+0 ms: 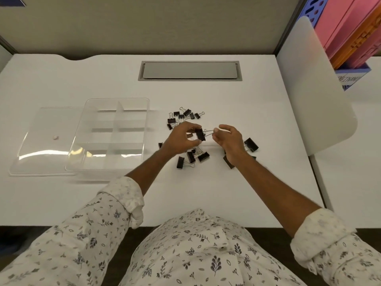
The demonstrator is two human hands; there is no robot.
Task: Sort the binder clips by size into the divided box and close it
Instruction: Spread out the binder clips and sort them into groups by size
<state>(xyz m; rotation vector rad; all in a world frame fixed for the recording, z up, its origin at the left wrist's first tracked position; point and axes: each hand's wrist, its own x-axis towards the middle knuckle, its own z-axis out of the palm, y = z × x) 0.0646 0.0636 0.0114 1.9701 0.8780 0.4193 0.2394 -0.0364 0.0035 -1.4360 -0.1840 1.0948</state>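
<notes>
Centrally, over the smooth white bench (226, 193), the left hand (181, 139) pinches a black binder clip (200, 134) by its body and the right hand (228, 139) by its wire handle. Loose clips (191, 156) ring them, and the clear divided box (123, 98) sits open at left.

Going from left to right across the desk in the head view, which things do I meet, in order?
Clear lid → divided box → left hand → held binder clip → right hand → large loose binder clip → white rounded panel.
</notes>
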